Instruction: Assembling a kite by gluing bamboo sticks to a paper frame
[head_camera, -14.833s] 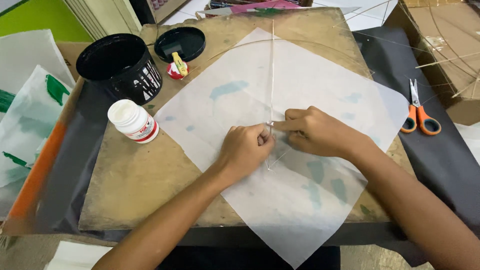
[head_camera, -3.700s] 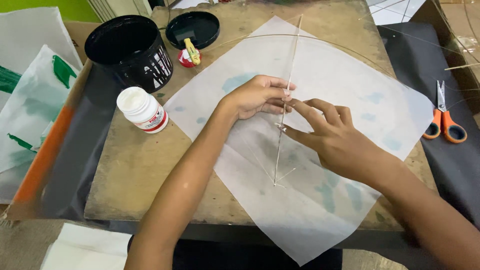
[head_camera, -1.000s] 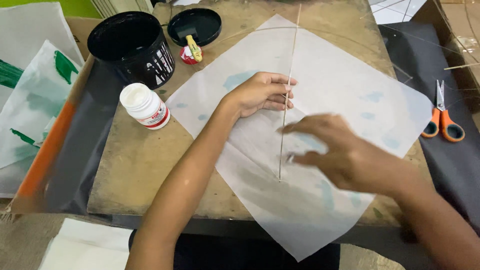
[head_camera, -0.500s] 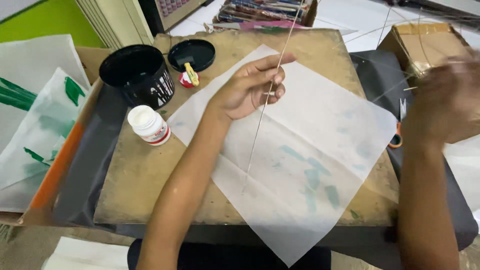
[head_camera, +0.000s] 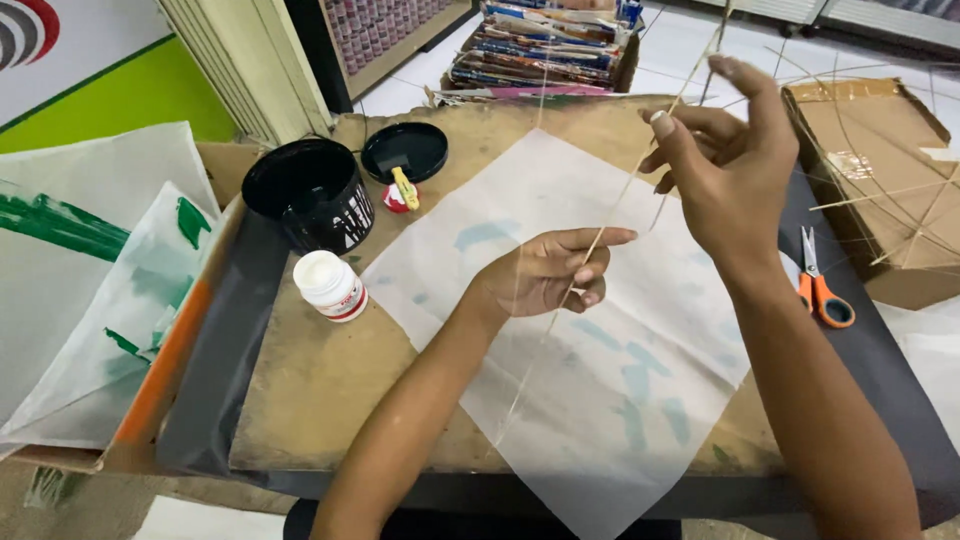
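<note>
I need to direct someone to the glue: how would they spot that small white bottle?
On the wooden board, look left of the white paper, just below the black tub. The white bottle stands there upright, the only white container, with a red-printed label.

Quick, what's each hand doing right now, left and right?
Left hand: closed on the thin stick, above the white paper.
Right hand: raised, fingers pinching the stick's upper part.

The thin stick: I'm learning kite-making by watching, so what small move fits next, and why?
Probably lower the thin stick back flat along the translucent paper sheet. The left hand pinches it mid-length, the right hand holds it higher, and it is lifted off the sheet.
</note>
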